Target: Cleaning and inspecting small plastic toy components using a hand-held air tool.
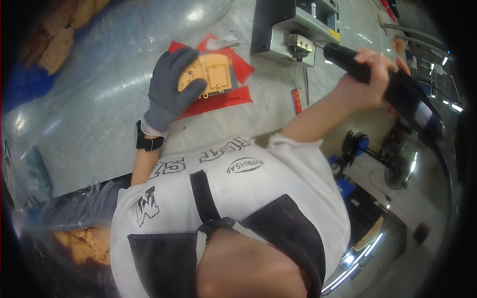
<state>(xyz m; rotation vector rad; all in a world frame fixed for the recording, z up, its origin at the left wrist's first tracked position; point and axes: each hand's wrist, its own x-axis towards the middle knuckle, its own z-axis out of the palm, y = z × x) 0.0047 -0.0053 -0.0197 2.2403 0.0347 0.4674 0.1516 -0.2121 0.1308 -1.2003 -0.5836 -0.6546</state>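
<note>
My left hand, in a grey knit glove, grips a light orange moulded plastic part from its left side, the thumb along its near edge. Under the part, red sheet pieces lie on the grey table. To the right, my bare right hand is wrapped round a long black corded hand tool. Its blunt cylindrical end points left, toward a grey-and-black benchtop machine. The tool's exact kind cannot be made out. It is raised, apart from the orange part.
A red-handled cutter lies on the table below the machine. Clear plastic film covers the left side. More orange parts sit in bags at the far left and lower left. A black cable hangs from the tool.
</note>
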